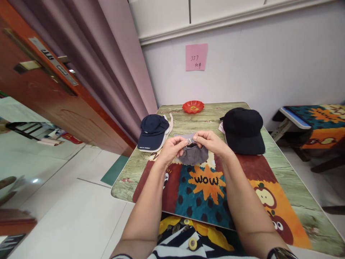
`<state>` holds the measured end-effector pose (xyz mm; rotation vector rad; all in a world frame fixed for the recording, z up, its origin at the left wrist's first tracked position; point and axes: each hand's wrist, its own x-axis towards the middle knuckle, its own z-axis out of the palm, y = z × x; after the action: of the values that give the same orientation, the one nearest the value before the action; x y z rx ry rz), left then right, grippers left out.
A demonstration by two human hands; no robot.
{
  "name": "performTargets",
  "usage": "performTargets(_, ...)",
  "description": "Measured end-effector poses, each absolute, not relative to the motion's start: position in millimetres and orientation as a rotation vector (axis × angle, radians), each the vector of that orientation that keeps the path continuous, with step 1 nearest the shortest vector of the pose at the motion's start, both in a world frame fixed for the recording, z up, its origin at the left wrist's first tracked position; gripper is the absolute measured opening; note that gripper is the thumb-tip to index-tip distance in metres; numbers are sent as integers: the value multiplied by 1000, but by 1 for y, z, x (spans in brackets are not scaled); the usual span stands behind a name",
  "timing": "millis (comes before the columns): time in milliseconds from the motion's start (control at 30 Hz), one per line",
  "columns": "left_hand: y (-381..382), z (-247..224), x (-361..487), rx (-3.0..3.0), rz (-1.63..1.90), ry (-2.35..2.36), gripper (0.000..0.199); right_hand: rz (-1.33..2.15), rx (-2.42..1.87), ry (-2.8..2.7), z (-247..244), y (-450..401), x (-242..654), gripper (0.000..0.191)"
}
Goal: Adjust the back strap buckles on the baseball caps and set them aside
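Striped cloth (172, 250), set with round, glossy yellow buttons (193, 244), is seen at the near edge. Beyond it, the strap end of a grey cap (194, 157) is pinched between thumb and fingers by both the left hand (172, 148) and the right hand (208, 141). A small, shiny buckle (189, 141) is shown between the fingertips, with the strap stretched left to right. The grey cap is held over the far middle of the mat; its soft, matt crown is rounded toward the near side, and its long axis, as far as visible, is laid left to right. Where its brim points cannot be told for certain.

The mat (185, 194) is printed with teal, maroon and orange patches. On the left, a navy fabric cap (153, 126) is placed brim nearward; on the right, a black cap (244, 126) is turned likewise. A fluted, glossy red dish (184, 108) is set at the far side of the wood-patterned table (129, 176).
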<state>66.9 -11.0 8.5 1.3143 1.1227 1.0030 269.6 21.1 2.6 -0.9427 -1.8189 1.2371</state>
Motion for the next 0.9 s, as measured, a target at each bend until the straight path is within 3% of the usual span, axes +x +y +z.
performTargets(900, -7, 2, 47, 1284, 1052, 1115, 38, 1328, -932, -1804, 4, 22, 289, 47)
